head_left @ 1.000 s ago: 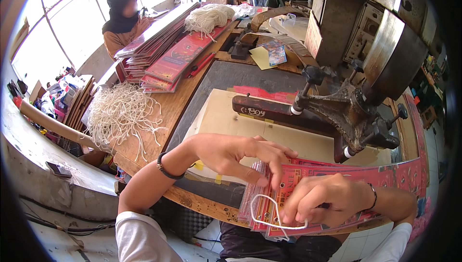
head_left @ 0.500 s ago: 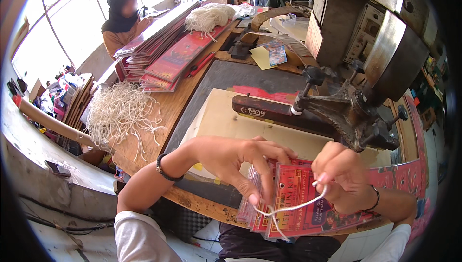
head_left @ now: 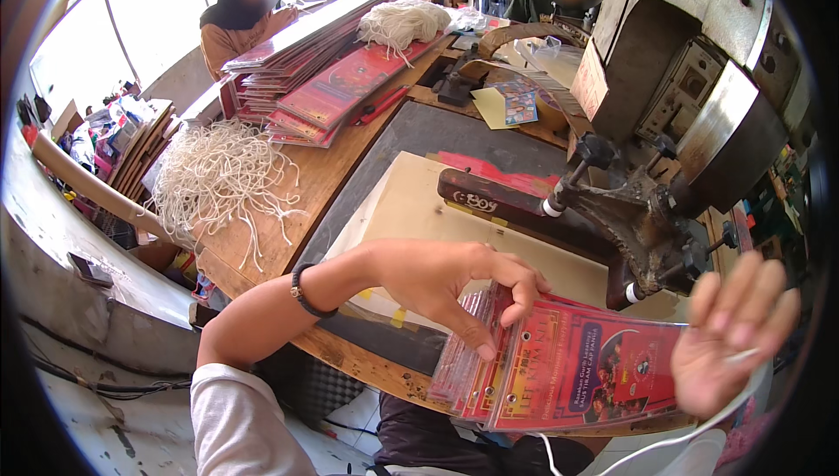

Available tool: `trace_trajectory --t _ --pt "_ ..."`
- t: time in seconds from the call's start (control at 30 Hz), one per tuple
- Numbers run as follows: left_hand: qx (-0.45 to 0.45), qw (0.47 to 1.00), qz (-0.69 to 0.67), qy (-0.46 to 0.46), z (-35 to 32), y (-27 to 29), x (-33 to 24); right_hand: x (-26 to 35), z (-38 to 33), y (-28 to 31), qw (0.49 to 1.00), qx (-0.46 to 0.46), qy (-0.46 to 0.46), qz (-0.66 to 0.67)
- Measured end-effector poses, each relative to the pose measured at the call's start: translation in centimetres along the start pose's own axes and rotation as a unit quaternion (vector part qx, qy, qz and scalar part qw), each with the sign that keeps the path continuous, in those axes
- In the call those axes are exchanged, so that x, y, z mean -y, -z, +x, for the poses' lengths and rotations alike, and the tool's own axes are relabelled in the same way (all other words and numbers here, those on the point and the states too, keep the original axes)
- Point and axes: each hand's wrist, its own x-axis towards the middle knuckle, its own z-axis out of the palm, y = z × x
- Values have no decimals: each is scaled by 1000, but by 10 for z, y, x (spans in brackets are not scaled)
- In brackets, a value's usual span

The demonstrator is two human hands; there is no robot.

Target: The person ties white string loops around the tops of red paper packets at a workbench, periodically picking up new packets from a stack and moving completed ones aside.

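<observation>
Red printed, plastic-covered sheets [head_left: 603, 371] lie fanned in a stack at the table's front edge, with metal-rimmed holes along their left ends. My left hand [head_left: 459, 288] grips that end, thumb on the sheets near the holes and fingers curled over the upper edge. To the right, my right hand [head_left: 730, 340] is raised past the stack's right end, its fingers extended and slightly blurred. A white cord [head_left: 642, 454] runs from this hand, apparently caught by the thumb, and loops down below the stack. Where it meets the sheets is hidden.
Beyond the stack stands a press machine with a dark metal arm [head_left: 516, 209] over a cream board [head_left: 393, 205]. At left are a tangled heap of white cords [head_left: 223, 183], piled red sheets [head_left: 328, 91] and a red cutter [head_left: 382, 104]. Two people sit across the table.
My right hand has swung right, away from the holes, drawing the white cord along and opening its fingers. My left hand has let the cord go and stays at the sheets' left end.
</observation>
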Motion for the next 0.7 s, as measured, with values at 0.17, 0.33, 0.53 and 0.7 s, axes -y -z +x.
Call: trace_trajectory --t 0.17,0.33,0.53,0.7 --pt "-5 1000 -1 -27 4 -1 -3 -29 -14 -17 943 225 -118 -216" --pt "-41 999 7 -2 4 -8 -1 -39 -20 -20 923 251 -182 -228" --pt "-34 999 18 30 8 -8 -3 -40 -23 -18 921 274 -161 -226" --pt "-51 997 9 54 6 -10 -7 -40 -20 -18 918 288 -157 -224"
